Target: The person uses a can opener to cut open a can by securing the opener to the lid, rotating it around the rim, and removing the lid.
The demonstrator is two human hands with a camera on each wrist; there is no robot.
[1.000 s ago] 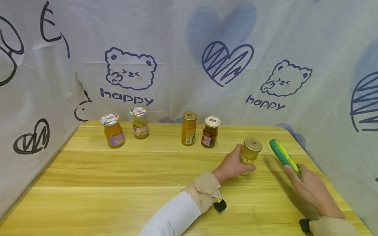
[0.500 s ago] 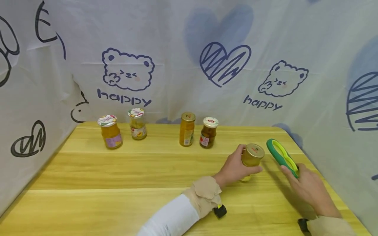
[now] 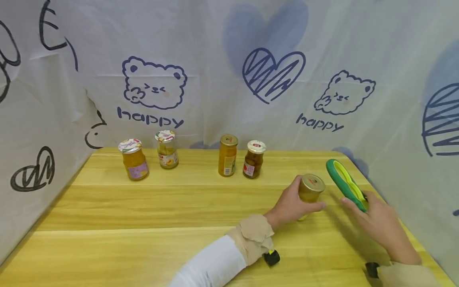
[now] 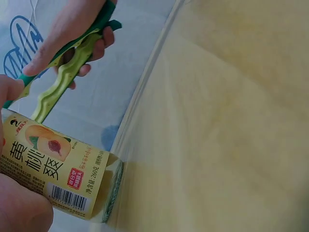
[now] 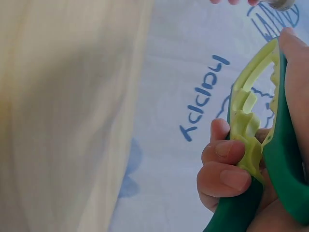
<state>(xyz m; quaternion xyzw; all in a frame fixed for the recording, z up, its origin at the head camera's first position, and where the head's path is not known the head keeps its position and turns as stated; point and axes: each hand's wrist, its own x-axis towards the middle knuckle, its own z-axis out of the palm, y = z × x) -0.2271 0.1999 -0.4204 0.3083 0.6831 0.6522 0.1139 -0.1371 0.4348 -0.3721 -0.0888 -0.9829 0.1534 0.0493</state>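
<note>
My left hand [image 3: 292, 205] grips a glass jar [image 3: 312, 189] with a gold lid, fingers and thumb around its side. In the left wrist view, the yellow label [image 4: 53, 164] with a peach picture and a barcode faces the camera. My right hand [image 3: 380, 225] holds a green jar opener [image 3: 340, 183] with yellow-green toothed inner edges, pointing up and toward the far side. Fingers curl round one handle [image 5: 239, 208] in the right wrist view, and the two arms stand apart with a gap between them. In the head view, the opener is just right of the jar lid.
Along the table's far side stand an orange jar [image 3: 136, 163] with a purple label, a paler jar [image 3: 167, 153], a tall gold-lidded jar [image 3: 228, 157] and a dark jar [image 3: 254, 161]. White cloth [image 3: 215, 79] with drawings hangs behind the wooden table [image 3: 143, 211].
My left hand has shifted slightly right with the jar, bringing it nearer the opener. The opener's far end has risen a little in the head view. The other jars stay put.
</note>
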